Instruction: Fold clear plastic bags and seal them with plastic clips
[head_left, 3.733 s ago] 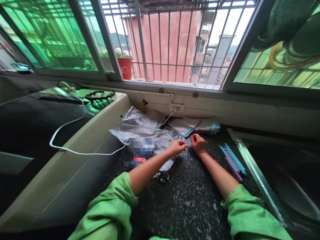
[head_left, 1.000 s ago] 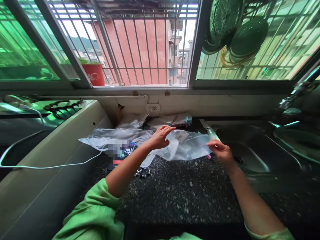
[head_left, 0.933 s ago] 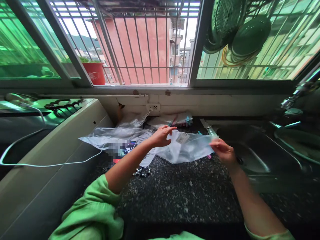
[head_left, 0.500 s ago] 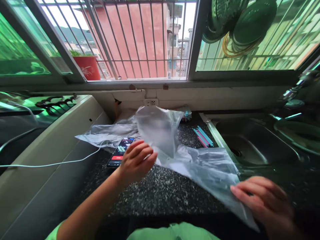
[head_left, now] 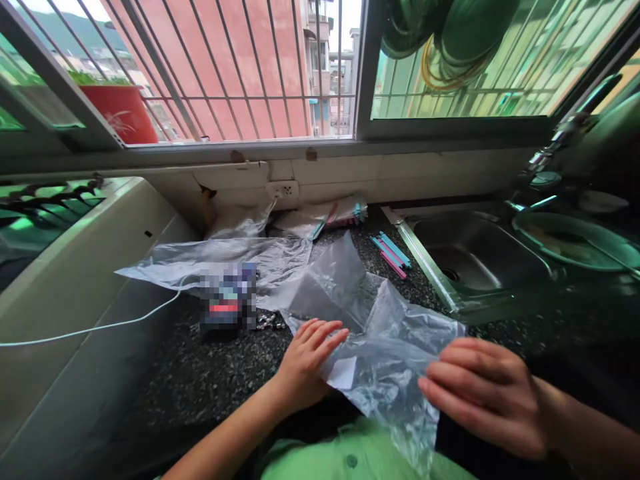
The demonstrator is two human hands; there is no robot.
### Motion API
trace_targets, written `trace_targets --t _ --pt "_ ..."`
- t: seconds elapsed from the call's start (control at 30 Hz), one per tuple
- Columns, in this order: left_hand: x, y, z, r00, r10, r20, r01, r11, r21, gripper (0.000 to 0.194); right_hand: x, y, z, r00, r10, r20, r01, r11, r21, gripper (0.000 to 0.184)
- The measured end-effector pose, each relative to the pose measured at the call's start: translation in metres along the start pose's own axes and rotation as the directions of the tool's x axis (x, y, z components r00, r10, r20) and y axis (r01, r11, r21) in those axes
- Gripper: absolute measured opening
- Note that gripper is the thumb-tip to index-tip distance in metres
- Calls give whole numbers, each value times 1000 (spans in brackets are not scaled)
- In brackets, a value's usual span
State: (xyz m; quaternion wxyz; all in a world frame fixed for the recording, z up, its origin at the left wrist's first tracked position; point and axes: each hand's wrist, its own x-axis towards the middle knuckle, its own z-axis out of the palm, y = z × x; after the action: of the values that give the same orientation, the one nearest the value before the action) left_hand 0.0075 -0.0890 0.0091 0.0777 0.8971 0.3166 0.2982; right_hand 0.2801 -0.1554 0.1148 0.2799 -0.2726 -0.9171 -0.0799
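Observation:
A large clear plastic bag (head_left: 400,373) lies crumpled in front of me. Part of it stands up in a peak over the counter, while its near end hangs down against my green shirt. My left hand (head_left: 307,363) is at the bag's left edge, fingers stretched and slightly apart, touching the plastic; its thumb is hidden. Closed on the bag's right edge is my right hand (head_left: 485,393), its fingers bent together. Between the hands, a small white rectangle (head_left: 343,373) shows on the plastic.
More clear plastic (head_left: 165,260) spreads to the left, beside a blurred-out phone (head_left: 225,307) with a white cable (head_left: 125,327). Pink and blue strips (head_left: 393,253) lie near the sink (head_left: 480,250). A packet of similar strips (head_left: 345,212) rests by the wall socket (head_left: 284,191).
My left hand has moved right and down, and its fingers have straightened. My right hand has come left, so the hands are closer. The bag's raised part has sunk and folded towards me.

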Motion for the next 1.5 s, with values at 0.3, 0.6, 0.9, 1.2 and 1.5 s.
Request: trace_targets --t 0.3,0.6,0.9,1.2,1.5 --pt "-1 15 16 885 -452 111 408 637 -655 28 150 80 29 934 -118 338 137 990 -33 26" --pt "-25 -7 15 619 -756 213 576 253 -778 41 110 168 49 859 486 160 -510 838 193 25" --pt "-18 -18 16 588 -749 307 630 186 -754 44 -68 53 79 425 885 192 -888 367 277 37" --pt "-35 -24 7 752 -659 -4 575 659 -485 30 -81 27 100 390 918 -73 -875 394 283 21" --pt "-46 -28 18 798 -583 -154 541 805 -243 29 -101 23 100 310 943 -119 -931 327 163 24"
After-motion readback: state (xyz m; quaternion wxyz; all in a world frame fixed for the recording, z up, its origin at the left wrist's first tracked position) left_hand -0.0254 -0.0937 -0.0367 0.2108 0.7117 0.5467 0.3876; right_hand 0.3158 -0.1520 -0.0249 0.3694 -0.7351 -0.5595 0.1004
